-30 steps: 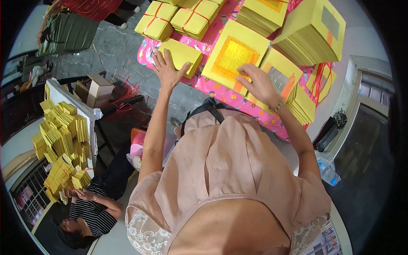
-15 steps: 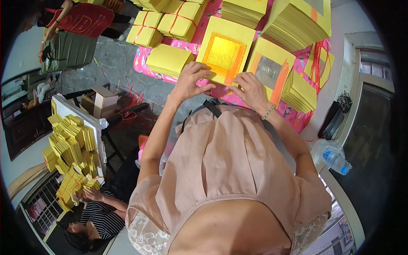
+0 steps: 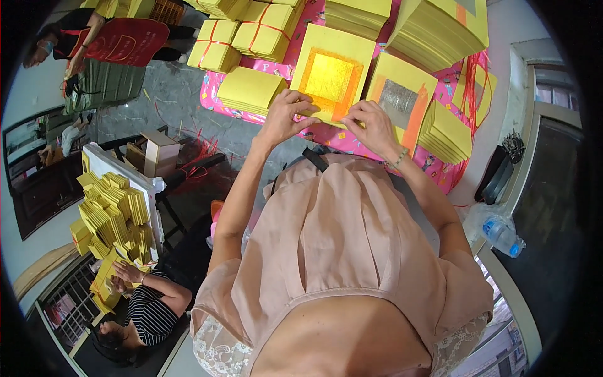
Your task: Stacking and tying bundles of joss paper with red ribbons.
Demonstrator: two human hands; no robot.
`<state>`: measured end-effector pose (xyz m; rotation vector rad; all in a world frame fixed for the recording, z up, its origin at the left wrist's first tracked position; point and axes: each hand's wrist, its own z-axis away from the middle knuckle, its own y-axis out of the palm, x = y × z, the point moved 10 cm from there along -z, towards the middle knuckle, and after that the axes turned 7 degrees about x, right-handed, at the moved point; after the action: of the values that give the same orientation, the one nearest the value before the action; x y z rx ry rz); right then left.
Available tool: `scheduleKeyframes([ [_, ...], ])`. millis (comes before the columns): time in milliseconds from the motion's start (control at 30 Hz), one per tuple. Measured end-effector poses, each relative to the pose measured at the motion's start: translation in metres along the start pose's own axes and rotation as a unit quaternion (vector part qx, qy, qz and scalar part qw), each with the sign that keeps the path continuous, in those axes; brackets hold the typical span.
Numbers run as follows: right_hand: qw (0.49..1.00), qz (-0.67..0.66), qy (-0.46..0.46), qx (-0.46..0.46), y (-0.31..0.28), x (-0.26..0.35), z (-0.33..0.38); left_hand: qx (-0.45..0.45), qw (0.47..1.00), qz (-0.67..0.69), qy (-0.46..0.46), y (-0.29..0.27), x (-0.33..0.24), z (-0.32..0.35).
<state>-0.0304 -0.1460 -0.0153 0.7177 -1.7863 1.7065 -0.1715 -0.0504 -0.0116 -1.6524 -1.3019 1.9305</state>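
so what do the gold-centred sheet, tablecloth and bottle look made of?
Sheet: probably paper, matte yellow. Gold square: maybe metallic foil, given its bright glare. Tablecloth: plastic or coated fabric, can't tell; slight sheen. Bottle: likely clear plastic, see-through.

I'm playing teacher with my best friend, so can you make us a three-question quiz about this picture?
1. Pick one: the shiny square on the yellow paper by the left hand and right hand is A gold, B silver, C blue.
2. True or false: a beaded bracelet is on the right wrist.
3. Fill in: the patterned tablecloth is mostly ____.

Key: 1 A; 2 true; 3 pink.
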Motion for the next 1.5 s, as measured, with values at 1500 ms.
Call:
scheduleKeyframes([
  [1500, 0.991, -0.019, 0.129, -0.010, -0.042, -0.067, -0.104, -0.094, 0.989, -0.111, 0.013, -0.009, -0.032, -0.046],
])
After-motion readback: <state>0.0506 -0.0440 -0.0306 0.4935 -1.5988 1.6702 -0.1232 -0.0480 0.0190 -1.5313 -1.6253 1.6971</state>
